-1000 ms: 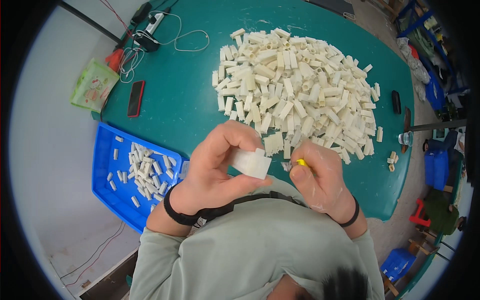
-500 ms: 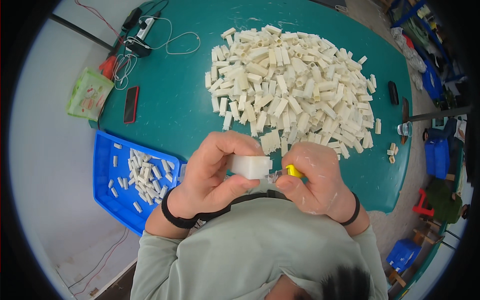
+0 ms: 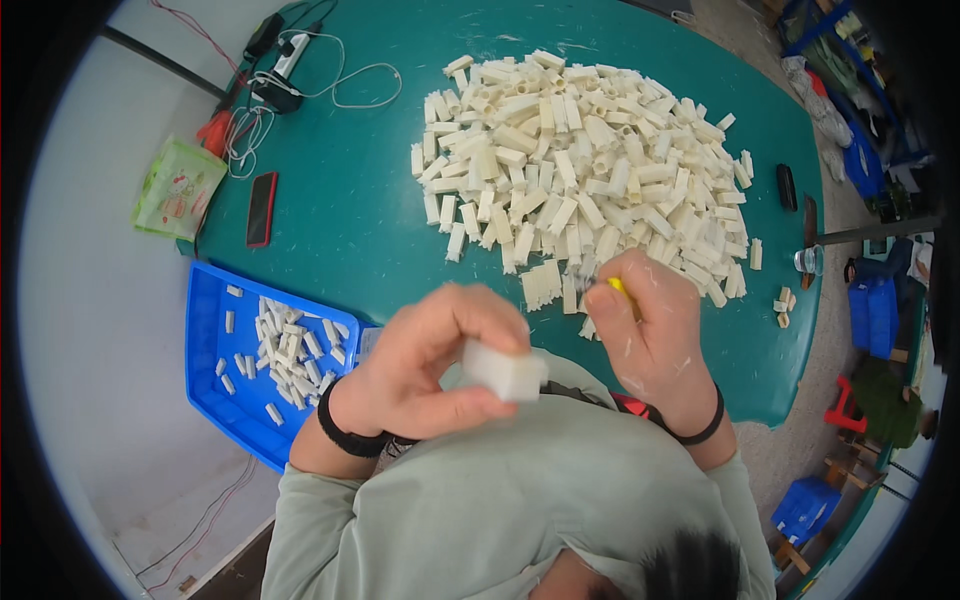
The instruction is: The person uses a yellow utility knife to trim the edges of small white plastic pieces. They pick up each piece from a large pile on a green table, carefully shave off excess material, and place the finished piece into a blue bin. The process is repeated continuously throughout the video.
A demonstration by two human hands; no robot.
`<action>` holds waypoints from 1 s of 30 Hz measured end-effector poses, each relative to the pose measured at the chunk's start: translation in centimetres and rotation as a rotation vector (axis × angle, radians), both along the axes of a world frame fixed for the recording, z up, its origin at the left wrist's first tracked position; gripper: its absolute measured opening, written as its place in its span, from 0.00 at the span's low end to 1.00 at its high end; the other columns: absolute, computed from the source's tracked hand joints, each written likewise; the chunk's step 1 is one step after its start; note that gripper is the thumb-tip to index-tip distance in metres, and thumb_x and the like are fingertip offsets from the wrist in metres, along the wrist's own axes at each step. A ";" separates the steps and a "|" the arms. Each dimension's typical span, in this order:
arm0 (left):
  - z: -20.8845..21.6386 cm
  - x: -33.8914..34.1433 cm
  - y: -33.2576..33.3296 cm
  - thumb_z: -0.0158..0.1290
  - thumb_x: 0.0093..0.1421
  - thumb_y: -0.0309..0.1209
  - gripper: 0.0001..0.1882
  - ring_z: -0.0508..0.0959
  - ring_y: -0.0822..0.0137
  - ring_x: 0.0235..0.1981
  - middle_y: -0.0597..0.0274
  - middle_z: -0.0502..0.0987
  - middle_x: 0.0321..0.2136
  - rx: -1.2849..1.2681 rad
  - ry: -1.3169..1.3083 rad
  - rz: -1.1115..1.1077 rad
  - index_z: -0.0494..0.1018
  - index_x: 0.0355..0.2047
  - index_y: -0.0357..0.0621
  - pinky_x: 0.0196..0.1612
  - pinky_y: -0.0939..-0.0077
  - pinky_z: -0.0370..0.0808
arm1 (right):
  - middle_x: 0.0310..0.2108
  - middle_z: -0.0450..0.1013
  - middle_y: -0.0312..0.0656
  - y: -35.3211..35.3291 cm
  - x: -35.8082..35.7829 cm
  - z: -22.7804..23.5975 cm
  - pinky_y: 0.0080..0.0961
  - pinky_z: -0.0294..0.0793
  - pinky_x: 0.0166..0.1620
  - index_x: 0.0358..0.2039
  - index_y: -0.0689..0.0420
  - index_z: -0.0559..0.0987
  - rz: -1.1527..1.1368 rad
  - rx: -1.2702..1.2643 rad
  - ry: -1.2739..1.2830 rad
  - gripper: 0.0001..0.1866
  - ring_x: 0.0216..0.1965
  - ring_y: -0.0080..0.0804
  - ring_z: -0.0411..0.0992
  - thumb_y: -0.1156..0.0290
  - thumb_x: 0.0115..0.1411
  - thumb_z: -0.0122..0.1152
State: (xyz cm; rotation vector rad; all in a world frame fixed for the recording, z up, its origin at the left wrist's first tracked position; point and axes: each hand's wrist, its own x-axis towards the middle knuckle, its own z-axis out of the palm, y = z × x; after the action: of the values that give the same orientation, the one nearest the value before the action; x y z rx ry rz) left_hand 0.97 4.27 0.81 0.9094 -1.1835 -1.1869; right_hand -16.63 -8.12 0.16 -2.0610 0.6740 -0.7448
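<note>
A white rectangular plastic piece [image 3: 507,374], slightly blurred, is pinched between the thumb and fingers of my left hand [image 3: 410,365] in front of my shirt. My right hand [image 3: 658,340] is closed around a knife with a yellow handle [image 3: 618,286]; most of the handle is hidden in the fist, and the blade is blurred against the pile. The knife is apart from the piece, farther off and to its right. Beyond both hands spreads a large heap of off-white plastic pieces [image 3: 590,165].
A blue tray [image 3: 232,432] with several white pieces sits at the left. On the green table [image 3: 350,190] lie a red-edged phone [image 3: 262,208], a power strip [image 3: 291,58] with cables and a green bag [image 3: 178,188]. A few small pieces [image 3: 784,306] and a dark case [image 3: 787,187] are at the right.
My right hand with the knife has moved away from the piece, up and to the right toward the heap. The left hand has lowered slightly and tilted the piece.
</note>
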 end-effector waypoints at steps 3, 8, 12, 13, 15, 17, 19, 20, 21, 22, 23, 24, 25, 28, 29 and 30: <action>0.8 -0.1 -0.4 0.52 0.57 0.44 0.23 0.72 0.63 0.37 0.57 0.68 0.34 0.077 -0.055 0.161 0.66 0.42 0.36 0.39 0.72 0.68 | 0.13 0.60 0.42 0.7 0.1 0.8 0.25 0.58 0.19 0.21 0.61 0.70 0.098 0.155 -0.056 0.17 0.15 0.35 0.59 0.60 0.58 0.56; -0.4 0.1 -0.3 0.55 0.55 0.32 0.16 0.72 0.61 0.41 0.55 0.68 0.37 -0.036 -0.135 0.246 0.65 0.41 0.38 0.43 0.69 0.68 | 0.14 0.60 0.42 1.6 0.2 1.4 0.25 0.58 0.20 0.21 0.62 0.70 0.137 0.251 -0.049 0.17 0.15 0.34 0.58 0.61 0.59 0.56; -0.5 -0.2 -0.2 0.59 0.49 0.21 0.15 0.72 0.62 0.40 0.51 0.71 0.41 -0.146 -0.231 0.355 0.69 0.37 0.37 0.41 0.73 0.69 | 0.14 0.60 0.42 1.9 0.6 1.3 0.27 0.59 0.19 0.21 0.62 0.70 0.122 0.238 -0.025 0.16 0.14 0.34 0.58 0.63 0.58 0.57; -0.4 -0.2 -0.3 0.60 0.48 0.21 0.16 0.72 0.62 0.39 0.52 0.71 0.40 -0.167 -0.314 0.385 0.69 0.37 0.37 0.39 0.73 0.69 | 0.14 0.61 0.42 1.9 0.7 1.3 0.27 0.59 0.19 0.21 0.62 0.70 0.123 0.230 -0.021 0.16 0.14 0.35 0.58 0.63 0.58 0.57; -0.3 -0.1 -0.4 0.62 0.45 0.21 0.17 0.73 0.61 0.36 0.53 0.72 0.37 -0.209 -0.481 0.443 0.70 0.36 0.39 0.37 0.73 0.70 | 0.13 0.61 0.42 1.8 0.7 1.3 0.28 0.59 0.19 0.20 0.61 0.69 0.121 0.216 -0.004 0.16 0.14 0.35 0.58 0.63 0.58 0.57; -0.2 -0.1 -0.5 0.62 0.44 0.20 0.17 0.73 0.59 0.35 0.53 0.72 0.36 -0.236 -0.588 0.448 0.70 0.35 0.40 0.36 0.72 0.70 | 0.13 0.61 0.43 1.7 0.8 1.3 0.28 0.59 0.19 0.20 0.61 0.69 0.119 0.205 0.023 0.16 0.14 0.36 0.59 0.63 0.58 0.57; -0.2 0.0 -0.7 0.62 0.43 0.20 0.18 0.73 0.58 0.35 0.54 0.72 0.36 -0.265 -0.668 0.458 0.70 0.35 0.41 0.35 0.72 0.70 | 0.13 0.61 0.43 1.7 0.9 1.0 0.29 0.59 0.19 0.19 0.61 0.68 0.111 0.205 0.019 0.17 0.14 0.37 0.59 0.63 0.58 0.57; -0.2 0.0 -0.8 0.63 0.42 0.20 0.18 0.72 0.58 0.35 0.54 0.72 0.35 -0.279 -0.694 0.466 0.70 0.34 0.42 0.35 0.71 0.70 | 0.13 0.61 0.43 1.7 1.0 1.0 0.29 0.59 0.19 0.19 0.61 0.68 0.108 0.205 0.016 0.17 0.14 0.38 0.60 0.63 0.58 0.57; -0.3 -0.1 -0.9 0.63 0.41 0.20 0.19 0.72 0.57 0.34 0.54 0.72 0.35 -0.294 -0.721 0.475 0.70 0.34 0.42 0.35 0.71 0.70 | 0.13 0.61 0.44 1.6 1.0 1.0 0.30 0.59 0.19 0.19 0.61 0.68 0.100 0.179 0.037 0.17 0.14 0.39 0.60 0.63 0.58 0.57; -0.3 0.1 -0.8 0.63 0.42 0.20 0.19 0.72 0.57 0.35 0.54 0.72 0.35 -0.311 -0.753 0.473 0.70 0.34 0.42 0.36 0.69 0.70 | 0.13 0.61 0.44 1.5 1.3 0.9 0.30 0.59 0.19 0.19 0.61 0.68 0.102 0.157 0.051 0.17 0.14 0.40 0.60 0.63 0.58 0.57; -0.5 0.4 -0.8 0.62 0.42 0.20 0.18 0.72 0.56 0.35 0.54 0.72 0.35 -0.327 -0.786 0.472 0.70 0.35 0.42 0.36 0.68 0.69 | 0.13 0.61 0.44 1.4 1.6 0.8 0.30 0.59 0.19 0.19 0.61 0.68 0.105 0.134 0.065 0.17 0.14 0.41 0.60 0.64 0.58 0.57; -0.6 0.5 -0.8 0.62 0.42 0.21 0.18 0.72 0.55 0.35 0.54 0.71 0.35 -0.341 -0.820 0.473 0.70 0.35 0.43 0.37 0.67 0.69 | 0.14 0.62 0.45 1.3 1.5 0.6 0.31 0.59 0.19 0.19 0.61 0.67 0.054 0.122 0.117 0.16 0.14 0.43 0.60 0.64 0.57 0.57; -0.8 0.9 -0.6 0.62 0.43 0.21 0.18 0.71 0.55 0.36 0.54 0.71 0.36 -0.343 -0.787 0.426 0.70 0.35 0.43 0.38 0.66 0.69 | 0.14 0.62 0.45 1.2 1.7 0.1 0.31 0.60 0.20 0.19 0.61 0.67 0.029 0.115 0.148 0.16 0.15 0.44 0.61 0.64 0.57 0.57; -0.8 1.1 -0.4 0.59 0.46 0.22 0.16 0.71 0.55 0.38 0.55 0.70 0.37 -0.423 -0.643 0.309 0.69 0.36 0.41 0.40 0.65 0.67 | 0.14 0.63 0.45 0.8 2.1 -1.2 0.30 0.60 0.20 0.19 0.62 0.67 -0.025 0.140 0.254 0.16 0.15 0.43 0.60 0.65 0.58 0.55; -0.8 1.4 -0.2 0.58 0.47 0.22 0.16 0.71 0.55 0.38 0.55 0.70 0.38 -0.364 -0.603 0.304 0.69 0.38 0.40 0.40 0.65 0.68 | 0.14 0.63 0.45 0.5 2.1 -1.5 0.29 0.60 0.21 0.20 0.62 0.67 -0.036 0.148 0.311 0.16 0.15 0.42 0.60 0.66 0.58 0.55; -0.7 1.9 0.1 0.57 0.48 0.21 0.16 0.71 0.55 0.38 0.54 0.70 0.38 -0.306 -0.559 0.299 0.69 0.39 0.40 0.40 0.66 0.68 | 0.14 0.62 0.45 0.6 2.5 -1.4 0.28 0.60 0.21 0.20 0.62 0.67 -0.006 0.198 0.296 0.16 0.15 0.39 0.59 0.66 0.59 0.54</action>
State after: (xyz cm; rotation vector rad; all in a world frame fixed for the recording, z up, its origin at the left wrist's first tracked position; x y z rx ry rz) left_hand 2.85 4.33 0.07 1.1695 -1.5529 -0.4978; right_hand -14.12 -7.52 -1.25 -2.0028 0.8817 -0.3613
